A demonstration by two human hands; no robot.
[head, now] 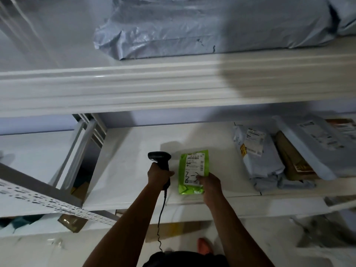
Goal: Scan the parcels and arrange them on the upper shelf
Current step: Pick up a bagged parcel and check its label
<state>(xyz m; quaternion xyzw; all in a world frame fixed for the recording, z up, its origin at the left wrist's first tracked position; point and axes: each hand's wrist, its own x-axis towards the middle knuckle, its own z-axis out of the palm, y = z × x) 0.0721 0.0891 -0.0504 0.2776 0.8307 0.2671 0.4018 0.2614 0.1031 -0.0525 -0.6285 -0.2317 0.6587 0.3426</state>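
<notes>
The left hand (159, 176) grips one black corded handheld scanner (159, 156). The right hand (209, 185) holds one green plastic parcel with a white label (192, 168) over the white lower shelf (131, 170). One large grey plastic bag (212, 26) lies on the white upper shelf (134, 83).

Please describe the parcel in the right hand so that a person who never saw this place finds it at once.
On the white lower shelf board, near its front edge, a small plastic pouch, gripped by the right hand, is beside the black handheld scanner. It alone is bright green with a white label; the parcels to its right are grey or brown.
</notes>
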